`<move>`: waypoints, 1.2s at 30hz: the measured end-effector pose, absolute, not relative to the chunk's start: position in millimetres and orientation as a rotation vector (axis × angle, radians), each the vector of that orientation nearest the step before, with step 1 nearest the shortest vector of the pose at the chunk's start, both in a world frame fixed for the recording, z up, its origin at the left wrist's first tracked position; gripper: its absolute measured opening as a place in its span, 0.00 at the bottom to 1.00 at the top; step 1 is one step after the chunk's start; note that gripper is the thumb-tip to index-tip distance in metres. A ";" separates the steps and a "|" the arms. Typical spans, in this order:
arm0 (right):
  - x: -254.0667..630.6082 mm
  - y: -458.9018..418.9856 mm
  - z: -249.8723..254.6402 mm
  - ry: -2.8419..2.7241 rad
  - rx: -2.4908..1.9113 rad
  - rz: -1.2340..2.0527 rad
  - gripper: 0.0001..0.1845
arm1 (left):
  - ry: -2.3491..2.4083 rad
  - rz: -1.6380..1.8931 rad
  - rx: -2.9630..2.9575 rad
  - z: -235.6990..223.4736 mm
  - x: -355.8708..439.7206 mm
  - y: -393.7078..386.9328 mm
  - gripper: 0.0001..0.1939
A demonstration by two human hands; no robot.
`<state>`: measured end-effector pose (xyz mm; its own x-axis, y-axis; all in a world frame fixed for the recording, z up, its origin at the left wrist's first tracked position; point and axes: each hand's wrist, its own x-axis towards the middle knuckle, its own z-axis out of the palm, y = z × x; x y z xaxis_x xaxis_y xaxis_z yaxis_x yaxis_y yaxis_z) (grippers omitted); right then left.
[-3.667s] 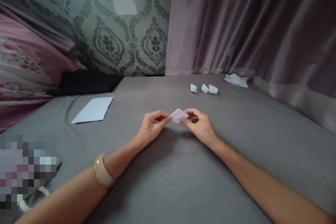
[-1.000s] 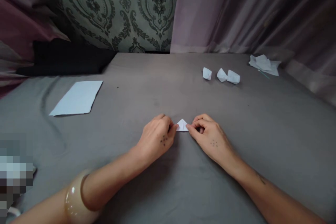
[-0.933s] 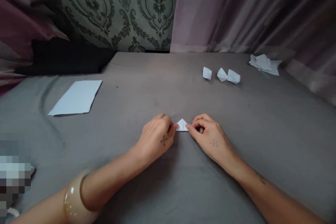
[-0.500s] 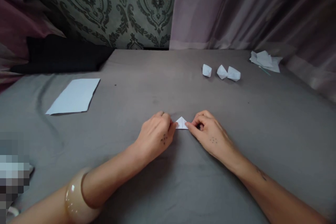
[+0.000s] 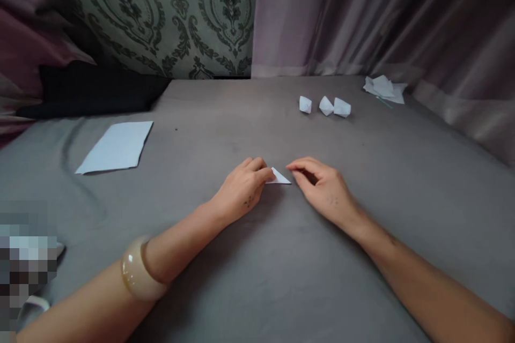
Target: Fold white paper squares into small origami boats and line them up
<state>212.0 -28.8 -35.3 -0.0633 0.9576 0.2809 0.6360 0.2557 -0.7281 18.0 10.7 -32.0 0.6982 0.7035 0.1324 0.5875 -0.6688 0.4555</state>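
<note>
A small folded white paper triangle (image 5: 281, 177) lies near the middle of the grey cloth surface (image 5: 249, 278), with one corner pointing away from me. My left hand (image 5: 247, 185) pinches its left side, and the fingers hide that part. Just to the right of the paper is my right hand (image 5: 319, 182); its thumb and fingers are apart with a gap between them, and it holds nothing. A pale bangle (image 5: 140, 270) circles my left wrist.
A stack of white paper sheets (image 5: 116, 146) lies at the left. Several folded white paper pieces (image 5: 341, 107) sit at the back right, before a pile of loose paper (image 5: 384, 88). Black fabric (image 5: 96, 91) lies at the back left.
My right hand has let go of the paper triangle and opened slightly to its right. My left hand keeps its hold and covers more of the paper. The view has shifted a little.
</note>
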 end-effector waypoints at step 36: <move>192.5 -49.7 -27.2 -2.518 -1.475 -0.027 0.16 | 1.315 0.443 2.056 -33.4 2.5 22.5 0.05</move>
